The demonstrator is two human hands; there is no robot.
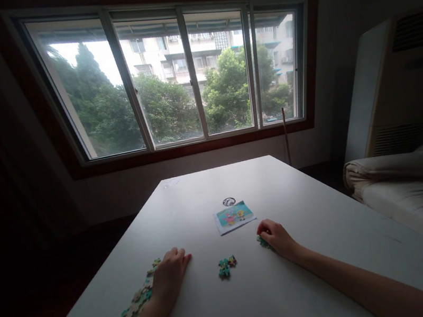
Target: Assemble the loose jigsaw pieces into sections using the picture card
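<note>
My left hand (170, 273) lies flat on the white table (307, 207), fingers stretched out, right beside a row of loose puzzle pieces (137, 300) at the table's left edge. My right hand (275, 238) is curled, its fingers pinched on a small green puzzle piece (264, 242) resting on the table. Between both hands sits a small joined cluster of puzzle pieces (226, 267). Beyond it lies a colourful cartoon picture card (233, 216).
A small round dark object (228, 201) lies just past the card. A wide window (178, 78) fills the far wall. A bed with light bedding (420, 184) stands to the right, with a tall white unit (393, 87) behind it.
</note>
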